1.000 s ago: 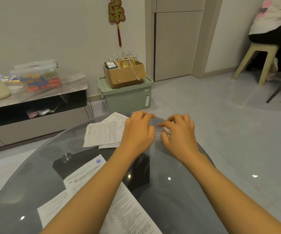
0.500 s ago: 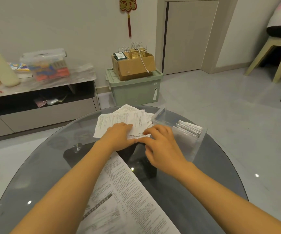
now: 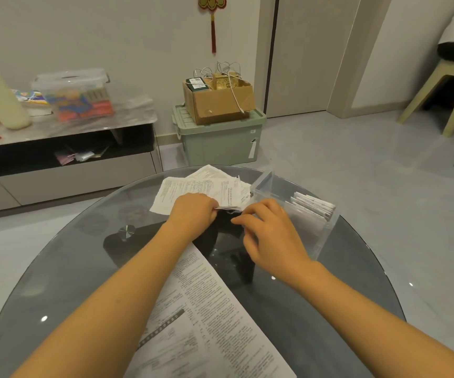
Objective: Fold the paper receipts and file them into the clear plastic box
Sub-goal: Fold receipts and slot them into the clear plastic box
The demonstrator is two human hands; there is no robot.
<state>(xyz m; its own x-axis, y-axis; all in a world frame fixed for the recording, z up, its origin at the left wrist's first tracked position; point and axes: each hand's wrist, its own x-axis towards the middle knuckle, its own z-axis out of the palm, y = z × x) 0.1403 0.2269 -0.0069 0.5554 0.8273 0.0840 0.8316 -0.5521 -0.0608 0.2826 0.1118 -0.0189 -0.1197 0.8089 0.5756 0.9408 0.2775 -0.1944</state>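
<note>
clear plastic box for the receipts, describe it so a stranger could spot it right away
Start at the round glass table and look to its far right edge. The clear plastic box sits there, just beyond the right hand. It alone is see-through, with folded receipts standing upright inside, unlike the loose sheets lying flat beside it.

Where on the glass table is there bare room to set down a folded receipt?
Bare glass lies left of the left hand, toward the table rim, and nearer the right rim, this side of the clear box. It is crowded at the far edge with the loose receipts and down the middle with the large sheet.

A home living room: low media console (image 3: pixel 64 148), red wall charm (image 3: pixel 212 12), tiled floor (image 3: pixel 356 170), plastic stool (image 3: pixel 449 85).
</note>
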